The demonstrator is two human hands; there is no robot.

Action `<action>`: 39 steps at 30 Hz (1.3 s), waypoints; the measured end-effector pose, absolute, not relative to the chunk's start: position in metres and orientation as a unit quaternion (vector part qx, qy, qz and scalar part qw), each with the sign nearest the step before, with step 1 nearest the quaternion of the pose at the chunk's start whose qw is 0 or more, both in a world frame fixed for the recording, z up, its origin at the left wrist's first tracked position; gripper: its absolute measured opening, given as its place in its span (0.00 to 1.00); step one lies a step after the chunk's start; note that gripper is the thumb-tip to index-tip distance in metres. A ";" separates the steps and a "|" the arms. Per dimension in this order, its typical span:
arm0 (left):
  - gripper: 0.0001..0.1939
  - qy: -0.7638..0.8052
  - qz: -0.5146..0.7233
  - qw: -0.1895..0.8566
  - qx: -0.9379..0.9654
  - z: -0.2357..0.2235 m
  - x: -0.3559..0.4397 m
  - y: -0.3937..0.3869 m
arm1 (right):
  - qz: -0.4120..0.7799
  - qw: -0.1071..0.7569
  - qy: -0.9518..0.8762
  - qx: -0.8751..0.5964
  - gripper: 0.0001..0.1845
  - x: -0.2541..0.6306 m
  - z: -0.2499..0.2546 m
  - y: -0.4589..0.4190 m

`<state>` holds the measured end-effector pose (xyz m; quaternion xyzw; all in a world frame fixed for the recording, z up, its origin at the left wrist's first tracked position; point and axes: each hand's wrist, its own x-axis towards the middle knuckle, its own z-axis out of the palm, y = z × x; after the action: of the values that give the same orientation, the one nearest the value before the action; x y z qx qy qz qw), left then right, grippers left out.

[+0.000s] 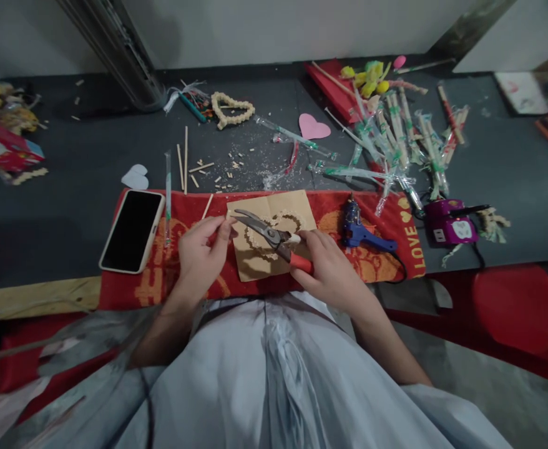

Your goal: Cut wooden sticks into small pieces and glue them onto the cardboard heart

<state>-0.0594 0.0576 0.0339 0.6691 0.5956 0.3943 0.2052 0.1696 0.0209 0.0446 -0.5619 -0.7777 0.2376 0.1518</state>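
My right hand (325, 262) is wrapped round the red handle of a pair of pruning shears (270, 234). Their blades point left, parted at the tips, over a folded brown cardboard sheet (250, 268). On that sheet lies a heart outline (294, 219) built from short stick pieces, partly covered by the shears. My left hand (203, 246) is closed in a pinch beside the blade tips. A pale bit, which looks like a short piece of wooden stick, shows at its fingertips. Behind that hand a thin wooden stick (207, 206) lies on the red towel (236, 288).
A phone (132, 231) rests on the towel's left end, a blue glue gun (362, 231) on its right. Further back are loose sticks (186, 159), cut bits, a finished heart frame (231, 120), a pink paper heart (314, 126) and many wrapped chopsticks (396, 125). A purple box (450, 222) stands right.
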 end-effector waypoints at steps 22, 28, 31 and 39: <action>0.10 0.683 0.063 0.058 0.725 0.017 -0.094 0.115 | 0.185 0.145 -0.780 -0.580 0.25 0.171 0.039 0.027; 0.09 0.633 0.300 0.118 0.704 0.033 -0.081 0.098 | 0.224 0.169 -0.766 -0.578 0.24 0.170 0.040 0.027; 0.07 0.590 0.381 0.107 0.703 0.041 -0.072 0.086 | 0.249 0.185 -0.759 -0.573 0.24 0.169 0.044 0.028; 0.03 0.526 0.431 0.082 0.729 0.052 -0.058 0.075 | 0.297 0.220 -0.751 -0.548 0.23 0.169 0.051 0.029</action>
<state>-0.0579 0.0747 0.0524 0.7287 0.5255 0.4313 0.0825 0.1693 0.0285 0.0511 -0.5481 -0.7505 0.2966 0.2199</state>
